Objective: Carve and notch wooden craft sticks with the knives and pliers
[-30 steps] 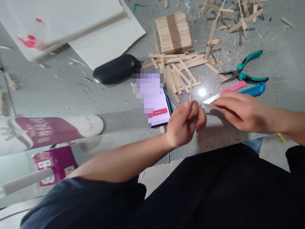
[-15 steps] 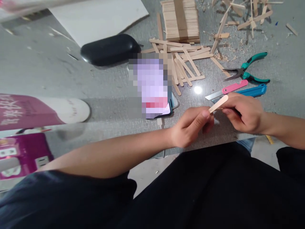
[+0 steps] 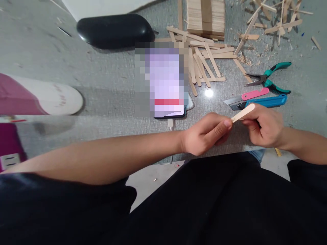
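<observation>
A pale wooden craft stick (image 3: 243, 113) slants up to the right between my hands, over the table's near edge. My left hand (image 3: 208, 133) is closed, pinching its lower end between thumb and fingers. My right hand (image 3: 267, 124) is closed, its fingers curled beside the stick's rounded upper end. A thin pale sliver shows by the right thumb; what that hand grips is mostly hidden. Just beyond lie a blue utility knife (image 3: 267, 101), a pink folding knife (image 3: 255, 93) with its blade out, and green-handled pliers (image 3: 268, 78).
Loose craft sticks (image 3: 204, 64) lie in a pile below a banded bundle (image 3: 216, 17). Joined sticks (image 3: 281, 25) and shavings are at the upper right. A blurred-out phone (image 3: 166, 81) is plugged into a cable. A black case (image 3: 114, 31) and a pink-and-white bottle (image 3: 61, 97) lie left.
The camera view has shifted, so the table items appear displaced. Both hands keep nearly the same pose, with the stick still in the left; slightly more gap shows between them.
</observation>
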A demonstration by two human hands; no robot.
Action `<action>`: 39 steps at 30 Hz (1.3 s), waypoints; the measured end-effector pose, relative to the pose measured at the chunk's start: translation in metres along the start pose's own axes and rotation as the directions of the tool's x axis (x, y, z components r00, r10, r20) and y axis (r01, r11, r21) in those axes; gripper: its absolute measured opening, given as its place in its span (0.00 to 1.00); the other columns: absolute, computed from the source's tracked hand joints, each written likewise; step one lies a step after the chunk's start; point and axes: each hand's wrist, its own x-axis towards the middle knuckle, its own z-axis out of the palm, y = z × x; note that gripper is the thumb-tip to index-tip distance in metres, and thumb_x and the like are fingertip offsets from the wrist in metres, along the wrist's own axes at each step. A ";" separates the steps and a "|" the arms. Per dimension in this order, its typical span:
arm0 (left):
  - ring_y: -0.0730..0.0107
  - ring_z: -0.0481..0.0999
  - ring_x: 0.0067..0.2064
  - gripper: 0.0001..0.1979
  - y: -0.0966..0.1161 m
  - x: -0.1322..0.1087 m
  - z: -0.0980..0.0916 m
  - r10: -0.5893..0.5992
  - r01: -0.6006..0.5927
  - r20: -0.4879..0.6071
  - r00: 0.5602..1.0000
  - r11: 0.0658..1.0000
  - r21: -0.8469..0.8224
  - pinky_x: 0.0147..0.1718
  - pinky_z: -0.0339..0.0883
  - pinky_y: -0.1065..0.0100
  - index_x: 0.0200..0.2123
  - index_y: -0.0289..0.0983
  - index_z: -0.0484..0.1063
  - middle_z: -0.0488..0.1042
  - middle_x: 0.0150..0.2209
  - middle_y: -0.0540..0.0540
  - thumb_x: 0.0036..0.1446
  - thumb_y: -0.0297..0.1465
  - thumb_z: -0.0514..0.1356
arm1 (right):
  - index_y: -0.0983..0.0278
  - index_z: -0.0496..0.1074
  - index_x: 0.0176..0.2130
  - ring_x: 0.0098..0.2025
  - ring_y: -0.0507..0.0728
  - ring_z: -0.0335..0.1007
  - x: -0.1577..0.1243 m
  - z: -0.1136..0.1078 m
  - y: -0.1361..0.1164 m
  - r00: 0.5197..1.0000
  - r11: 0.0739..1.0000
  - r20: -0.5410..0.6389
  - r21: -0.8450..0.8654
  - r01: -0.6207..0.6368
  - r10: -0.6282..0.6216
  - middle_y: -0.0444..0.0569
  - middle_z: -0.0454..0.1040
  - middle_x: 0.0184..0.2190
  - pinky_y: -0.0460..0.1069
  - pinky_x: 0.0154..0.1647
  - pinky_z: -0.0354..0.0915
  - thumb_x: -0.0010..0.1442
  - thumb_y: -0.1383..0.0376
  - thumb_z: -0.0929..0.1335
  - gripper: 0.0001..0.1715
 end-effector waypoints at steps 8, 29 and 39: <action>0.73 0.63 0.21 0.34 -0.007 -0.001 0.001 0.072 -0.072 0.009 0.997 0.996 0.059 0.21 0.58 0.65 0.26 0.43 0.62 0.66 0.20 0.52 0.82 0.58 0.53 | 0.58 0.70 0.47 0.29 0.51 0.73 0.002 0.001 0.003 0.996 0.996 -0.016 -0.019 0.088 -0.088 0.42 0.81 0.35 0.49 0.29 0.63 0.82 0.63 0.64 0.07; 0.63 0.94 0.40 0.10 -0.016 -0.013 0.008 0.216 -0.161 -0.371 0.903 0.972 0.173 0.40 0.91 0.66 0.52 0.38 0.82 0.91 0.42 0.44 0.78 0.38 0.68 | 0.60 0.77 0.39 0.25 0.53 0.61 0.001 0.006 0.008 0.967 0.883 -0.050 -0.421 0.207 -0.250 0.41 0.74 0.25 0.54 0.27 0.54 0.79 0.65 0.67 0.13; 0.62 0.95 0.39 0.15 -0.022 -0.010 0.011 0.089 -0.053 -0.487 0.869 0.995 0.088 0.37 0.92 0.67 0.53 0.38 0.86 0.92 0.43 0.43 0.77 0.43 0.71 | 0.60 0.77 0.36 0.26 0.53 0.62 -0.003 -0.004 0.010 0.964 0.813 0.004 -0.537 0.226 -0.266 0.43 0.75 0.26 0.54 0.27 0.54 0.76 0.66 0.70 0.12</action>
